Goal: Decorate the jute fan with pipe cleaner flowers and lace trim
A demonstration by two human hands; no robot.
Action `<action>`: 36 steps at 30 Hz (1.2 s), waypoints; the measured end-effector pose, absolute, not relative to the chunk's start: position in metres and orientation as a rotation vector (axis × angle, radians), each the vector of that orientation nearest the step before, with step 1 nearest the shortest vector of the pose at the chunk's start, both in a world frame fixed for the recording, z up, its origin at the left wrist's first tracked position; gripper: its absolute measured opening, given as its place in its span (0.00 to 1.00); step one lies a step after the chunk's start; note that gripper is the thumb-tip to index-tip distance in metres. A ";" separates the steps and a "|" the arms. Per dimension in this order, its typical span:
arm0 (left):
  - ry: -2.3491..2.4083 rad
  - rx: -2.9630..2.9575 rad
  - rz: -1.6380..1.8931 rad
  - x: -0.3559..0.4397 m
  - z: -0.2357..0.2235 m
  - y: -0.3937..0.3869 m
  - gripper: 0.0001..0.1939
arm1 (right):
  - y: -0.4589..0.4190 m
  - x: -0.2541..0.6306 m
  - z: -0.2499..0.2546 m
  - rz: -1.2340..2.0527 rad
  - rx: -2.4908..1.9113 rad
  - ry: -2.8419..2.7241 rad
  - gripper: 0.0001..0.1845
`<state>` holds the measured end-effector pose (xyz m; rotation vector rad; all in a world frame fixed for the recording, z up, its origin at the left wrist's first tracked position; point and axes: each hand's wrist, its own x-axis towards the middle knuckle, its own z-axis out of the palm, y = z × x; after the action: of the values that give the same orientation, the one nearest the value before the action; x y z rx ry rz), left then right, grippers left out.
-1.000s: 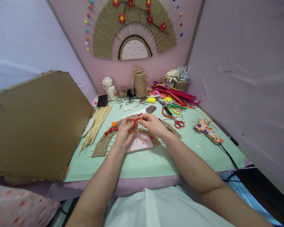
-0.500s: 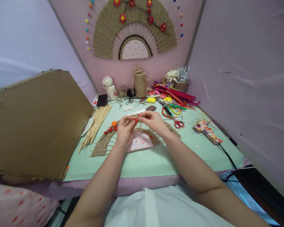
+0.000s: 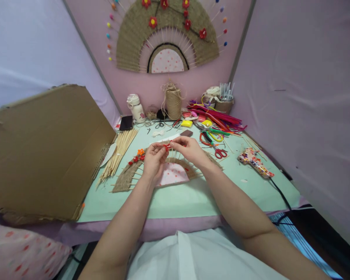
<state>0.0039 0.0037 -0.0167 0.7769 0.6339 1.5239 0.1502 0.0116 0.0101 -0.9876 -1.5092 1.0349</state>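
Note:
My left hand and my right hand meet over the middle of the table, both pinching a small red pipe-cleaner piece between their fingertips. Under them lies a half-round burlap fan on wooden sticks, with a pink dotted centre. Small red and orange flowers sit on the fan's left side.
A big cardboard sheet leans at the left beside a bundle of skewers. Behind are a twine spool, a white bottle, a phone, pipe cleaners, red scissors and a glue gun at right. A finished fan hangs on the wall.
Both hands have lifted slightly away from the fan and keep working the red piece between their fingertips; the view has tilted down a little.

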 end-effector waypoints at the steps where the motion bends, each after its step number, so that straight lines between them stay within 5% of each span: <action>1: 0.623 0.736 1.491 0.003 -0.016 0.004 0.13 | 0.012 0.150 0.010 1.026 -0.981 -1.498 0.13; 9: 0.545 0.491 1.260 0.000 -0.015 0.004 0.09 | 0.012 0.152 0.009 0.882 -0.900 -1.639 0.10; 25: 0.630 0.593 1.311 -0.002 -0.018 0.008 0.12 | 0.016 0.153 0.001 1.179 -0.879 -1.597 0.12; 36: 0.686 0.748 1.409 -0.006 -0.017 0.010 0.16 | 0.010 0.158 0.010 0.299 -1.139 -1.939 0.07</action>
<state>-0.0058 0.0101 -0.0167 0.7483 0.6857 1.4090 0.1577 0.0101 0.0102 -1.1390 -1.9391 0.2993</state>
